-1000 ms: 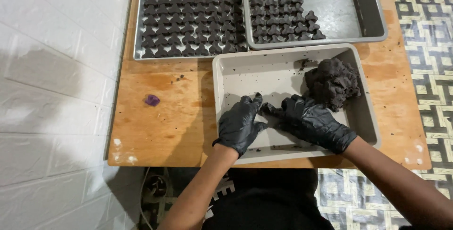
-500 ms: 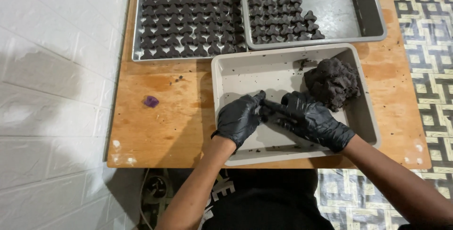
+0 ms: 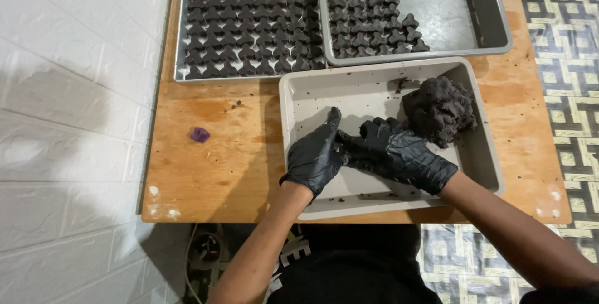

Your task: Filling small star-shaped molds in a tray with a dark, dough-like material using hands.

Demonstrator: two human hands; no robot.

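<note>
Both my hands wear black gloves and meet inside a beige tray (image 3: 293,101) on a wooden table. My left hand (image 3: 315,154) and my right hand (image 3: 399,153) press together, fingers closed around something small and dark that is mostly hidden between them. A lump of dark dough (image 3: 440,109) sits in the tray's far right corner, just beyond my right hand.
Two metal trays stand at the back: the left tray (image 3: 181,48) is full of several small dark shaped pieces, the right tray (image 3: 493,23) is filled on its left half. A small purple piece (image 3: 199,134) lies on the table (image 3: 206,173) left of the beige tray. A white brick wall runs along the left.
My hands have stayed together in the tray, fingers shifting slightly as they work against each other. The dough lump has not moved.
</note>
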